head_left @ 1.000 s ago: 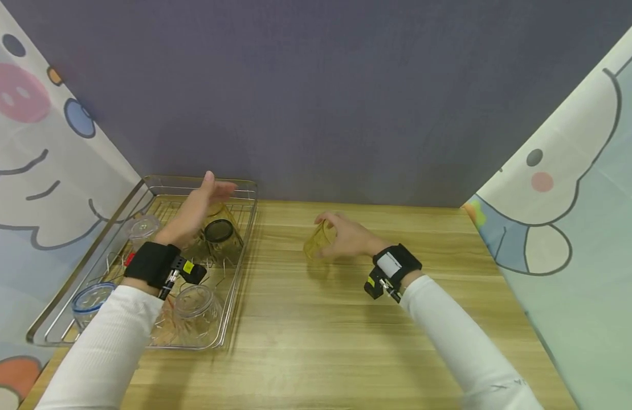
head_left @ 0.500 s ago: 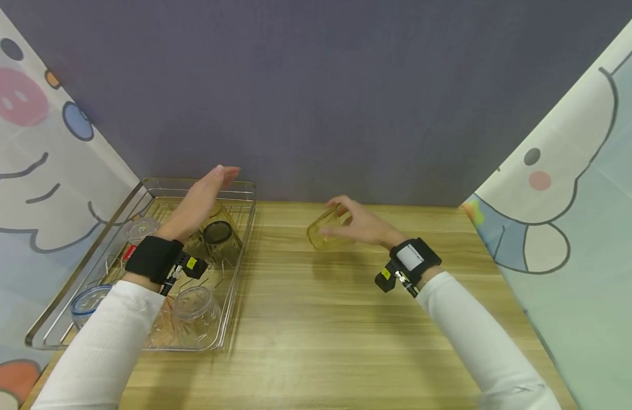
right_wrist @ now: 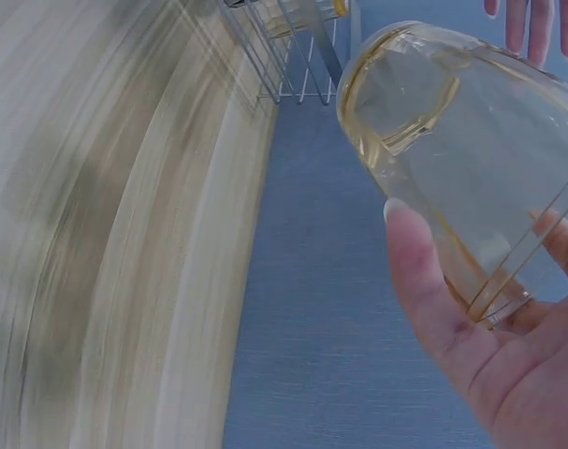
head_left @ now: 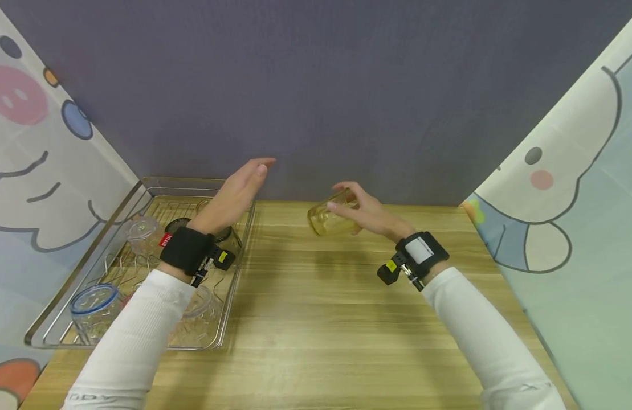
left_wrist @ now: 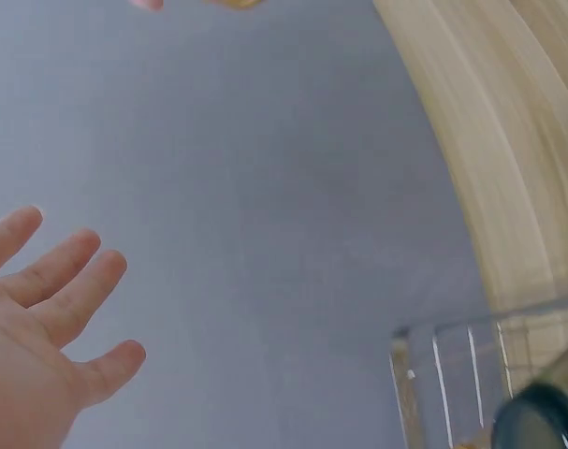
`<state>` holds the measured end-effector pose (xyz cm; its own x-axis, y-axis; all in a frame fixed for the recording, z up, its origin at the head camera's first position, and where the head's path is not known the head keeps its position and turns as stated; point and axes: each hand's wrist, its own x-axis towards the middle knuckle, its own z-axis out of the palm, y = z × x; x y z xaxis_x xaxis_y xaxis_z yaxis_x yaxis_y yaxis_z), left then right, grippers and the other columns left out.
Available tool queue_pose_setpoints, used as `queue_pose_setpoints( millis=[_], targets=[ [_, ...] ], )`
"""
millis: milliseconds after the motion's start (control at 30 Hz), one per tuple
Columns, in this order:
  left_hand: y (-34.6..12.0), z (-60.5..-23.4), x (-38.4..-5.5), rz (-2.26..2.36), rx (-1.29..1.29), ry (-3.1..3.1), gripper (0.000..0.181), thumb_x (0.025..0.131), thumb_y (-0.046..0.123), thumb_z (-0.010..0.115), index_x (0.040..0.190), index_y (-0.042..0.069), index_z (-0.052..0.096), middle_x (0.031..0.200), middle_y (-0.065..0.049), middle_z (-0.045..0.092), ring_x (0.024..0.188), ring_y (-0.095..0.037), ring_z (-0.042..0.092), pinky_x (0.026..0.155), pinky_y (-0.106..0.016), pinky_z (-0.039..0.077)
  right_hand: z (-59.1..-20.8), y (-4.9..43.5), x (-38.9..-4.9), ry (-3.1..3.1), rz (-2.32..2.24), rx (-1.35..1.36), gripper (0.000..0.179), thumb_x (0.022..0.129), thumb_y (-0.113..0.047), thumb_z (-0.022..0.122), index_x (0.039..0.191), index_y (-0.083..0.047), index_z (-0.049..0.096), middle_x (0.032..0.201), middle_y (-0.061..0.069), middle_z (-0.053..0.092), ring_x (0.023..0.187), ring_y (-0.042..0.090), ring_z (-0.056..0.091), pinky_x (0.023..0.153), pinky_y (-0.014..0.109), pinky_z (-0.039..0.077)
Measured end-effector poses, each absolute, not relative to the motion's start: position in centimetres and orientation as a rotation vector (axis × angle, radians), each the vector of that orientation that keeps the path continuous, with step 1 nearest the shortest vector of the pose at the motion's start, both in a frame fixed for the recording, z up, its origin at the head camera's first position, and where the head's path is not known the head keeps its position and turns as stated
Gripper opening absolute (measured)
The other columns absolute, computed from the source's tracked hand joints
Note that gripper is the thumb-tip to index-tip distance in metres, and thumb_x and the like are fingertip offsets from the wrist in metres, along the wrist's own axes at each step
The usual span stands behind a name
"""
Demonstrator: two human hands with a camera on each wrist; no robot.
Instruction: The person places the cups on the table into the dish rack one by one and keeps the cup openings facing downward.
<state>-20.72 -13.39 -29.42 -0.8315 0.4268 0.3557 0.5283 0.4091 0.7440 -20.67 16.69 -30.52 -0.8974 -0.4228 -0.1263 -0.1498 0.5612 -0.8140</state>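
Observation:
My right hand (head_left: 367, 210) grips an amber glass tumbler (head_left: 326, 219) by its rim end, thumb on the near side. The tumbler hangs above the wooden table, tilted with its thick base toward the left; the right wrist view shows nothing inside the clear amber glass (right_wrist: 452, 140). My left hand (head_left: 239, 191) is in the air over the back right of the wire rack (head_left: 85, 259), its fingers extended toward the tumbler and apart from it. In the left wrist view the left hand (left_wrist: 50, 318) has spread fingers and holds nothing.
Upside-down glasses stand in the rack: a blue-rimmed one (head_left: 95, 302), a clear one (head_left: 141, 230) at the back left, another clear one (head_left: 198, 319) in front. Dark ones are partly hidden by my left arm. A grey wall (head_left: 346, 102) closes off the table's back.
The right hand has lifted the tumbler off the table and tipped it further, moving slightly right and away. The left hand has moved right from over the rack toward the tumbler.

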Motion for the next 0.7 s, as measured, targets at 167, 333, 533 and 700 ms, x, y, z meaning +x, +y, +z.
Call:
queue_pose_setpoints(
  millis=[167,333,533,700],
  targets=[
    [-11.5,-29.4,-20.9,-1.347,-0.927,-2.538,0.068,0.102,0.055,0.022,0.149,0.007,0.035,0.154,-0.019,0.036,0.14,-0.032,0.033,0.113,-0.057,0.028,-30.3,16.7,-20.7,2.476,-1.27,-0.452,0.066,0.09,-0.063,0.049,0.144,-0.031,0.029,0.136,0.012,0.042,0.117,0.032,0.051,0.073,0.047,0.06],
    [-9.8,-30.0,-20.9,-1.227,-0.987,-2.543,0.072,0.101,0.057,0.019,0.148,0.005,0.036,0.151,-0.021,0.04,0.135,-0.034,0.038,0.111,-0.058,0.031,-30.4,16.6,-20.5,2.439,-1.316,-0.441,0.068,0.091,-0.066,0.044,0.145,-0.029,0.027,0.139,0.011,0.038,0.123,0.031,0.046,0.076,0.051,0.06],
    [-7.3,-30.8,-20.2,-1.048,-1.053,-2.57,0.081,0.097,0.065,0.013,0.147,0.006,0.037,0.152,-0.018,0.041,0.141,-0.029,0.032,0.117,-0.063,0.012,-30.8,16.4,-20.3,2.383,-1.384,-0.423,0.068,0.093,-0.066,0.038,0.145,-0.025,0.024,0.147,0.013,0.033,0.128,0.037,0.044,0.079,0.056,0.058],
    [-5.6,-31.4,-19.6,-0.946,-1.119,-2.565,0.087,0.093,0.07,0.011,0.149,0.007,0.033,0.154,-0.018,0.037,0.143,-0.029,0.029,0.117,-0.064,0.01,-31.1,16.2,-20.2,2.366,-1.389,-0.416,0.073,0.093,-0.068,0.033,0.146,-0.022,0.02,0.149,0.016,0.029,0.126,0.043,0.046,0.08,0.055,0.058]
  ],
)
